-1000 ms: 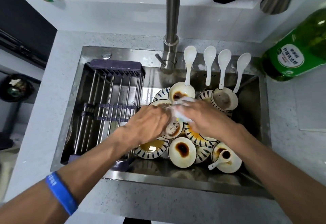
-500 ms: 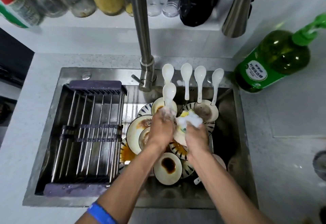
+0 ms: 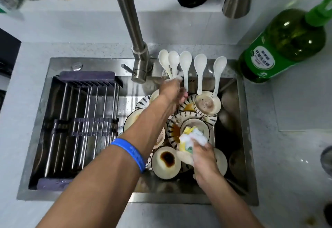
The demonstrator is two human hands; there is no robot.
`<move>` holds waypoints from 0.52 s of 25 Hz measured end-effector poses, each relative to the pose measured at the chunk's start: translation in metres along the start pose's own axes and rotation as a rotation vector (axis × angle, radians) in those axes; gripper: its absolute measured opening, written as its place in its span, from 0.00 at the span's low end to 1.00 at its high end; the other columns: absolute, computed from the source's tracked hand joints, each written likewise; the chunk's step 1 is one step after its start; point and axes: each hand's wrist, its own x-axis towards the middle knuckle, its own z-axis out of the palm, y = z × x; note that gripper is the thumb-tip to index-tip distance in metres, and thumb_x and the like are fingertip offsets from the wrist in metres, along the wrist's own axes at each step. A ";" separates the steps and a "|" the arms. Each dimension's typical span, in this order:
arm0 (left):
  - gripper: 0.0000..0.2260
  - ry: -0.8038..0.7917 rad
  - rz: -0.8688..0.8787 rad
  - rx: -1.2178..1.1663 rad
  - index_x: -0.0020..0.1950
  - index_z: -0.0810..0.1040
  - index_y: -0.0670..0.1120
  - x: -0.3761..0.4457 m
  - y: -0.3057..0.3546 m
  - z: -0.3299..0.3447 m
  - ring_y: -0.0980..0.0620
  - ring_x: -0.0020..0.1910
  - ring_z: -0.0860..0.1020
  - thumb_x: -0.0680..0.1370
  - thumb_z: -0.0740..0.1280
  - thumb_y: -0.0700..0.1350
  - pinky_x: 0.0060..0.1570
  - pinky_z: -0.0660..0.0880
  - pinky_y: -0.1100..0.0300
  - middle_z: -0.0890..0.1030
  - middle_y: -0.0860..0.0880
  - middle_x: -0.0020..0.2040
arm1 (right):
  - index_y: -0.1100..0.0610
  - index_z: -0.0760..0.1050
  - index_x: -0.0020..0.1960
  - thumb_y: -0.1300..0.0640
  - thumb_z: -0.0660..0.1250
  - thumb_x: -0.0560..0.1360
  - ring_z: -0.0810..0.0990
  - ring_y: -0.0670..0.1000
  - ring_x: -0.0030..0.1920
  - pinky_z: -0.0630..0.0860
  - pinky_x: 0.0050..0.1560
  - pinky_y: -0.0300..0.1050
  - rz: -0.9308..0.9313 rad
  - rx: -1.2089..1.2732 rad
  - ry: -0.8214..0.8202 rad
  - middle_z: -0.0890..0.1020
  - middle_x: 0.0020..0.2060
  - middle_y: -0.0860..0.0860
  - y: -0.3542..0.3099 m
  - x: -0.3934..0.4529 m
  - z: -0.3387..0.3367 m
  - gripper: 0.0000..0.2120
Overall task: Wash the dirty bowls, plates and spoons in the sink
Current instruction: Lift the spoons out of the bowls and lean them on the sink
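Risk began at the left hand (image 3: 171,91), which pinched a spoon handle at the far sink rim (image 3: 107,60); soapy fingers could have let it slide among the five spoons (image 3: 200,66) just beyond. To its right, nearer the person, the right hand (image 3: 203,157) gripped a foamy sponge (image 3: 190,138) over stacked dirty bowls and plates (image 3: 179,125); pressure there could have tipped the pile.

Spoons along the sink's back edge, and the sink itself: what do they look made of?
Spoons: apparently glazed white ceramic, glossy with thick rounded bowls; melamine can't be ruled out. Sink: brushed stainless steel, by its grey sheen and blurred reflections.
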 end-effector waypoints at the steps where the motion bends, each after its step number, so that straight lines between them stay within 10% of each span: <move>1: 0.06 -0.027 -0.008 -0.023 0.55 0.74 0.43 -0.007 -0.009 -0.005 0.52 0.31 0.76 0.83 0.61 0.45 0.23 0.70 0.65 0.77 0.45 0.39 | 0.49 0.75 0.57 0.58 0.64 0.81 0.82 0.53 0.51 0.79 0.50 0.47 0.001 0.015 -0.007 0.82 0.52 0.52 -0.001 0.001 -0.002 0.07; 6: 0.06 -0.007 -0.060 -0.012 0.56 0.76 0.44 -0.020 -0.083 -0.048 0.50 0.38 0.79 0.84 0.61 0.42 0.33 0.75 0.61 0.81 0.44 0.45 | 0.49 0.75 0.58 0.59 0.65 0.80 0.81 0.52 0.50 0.81 0.52 0.55 -0.018 -0.080 0.078 0.82 0.52 0.51 0.002 0.010 -0.030 0.09; 10: 0.05 -0.096 0.108 0.891 0.50 0.80 0.48 -0.029 -0.173 -0.052 0.47 0.49 0.80 0.81 0.65 0.47 0.52 0.79 0.50 0.83 0.45 0.52 | 0.48 0.74 0.59 0.63 0.64 0.79 0.79 0.49 0.46 0.81 0.48 0.51 -0.098 -0.169 0.138 0.79 0.45 0.46 0.001 0.024 -0.063 0.13; 13: 0.16 -0.352 0.087 1.356 0.55 0.79 0.44 -0.042 -0.218 -0.010 0.44 0.50 0.80 0.80 0.64 0.55 0.48 0.77 0.52 0.81 0.43 0.53 | 0.46 0.76 0.53 0.62 0.64 0.79 0.82 0.55 0.52 0.81 0.53 0.60 -0.134 -0.205 0.110 0.82 0.48 0.49 -0.003 0.035 -0.073 0.11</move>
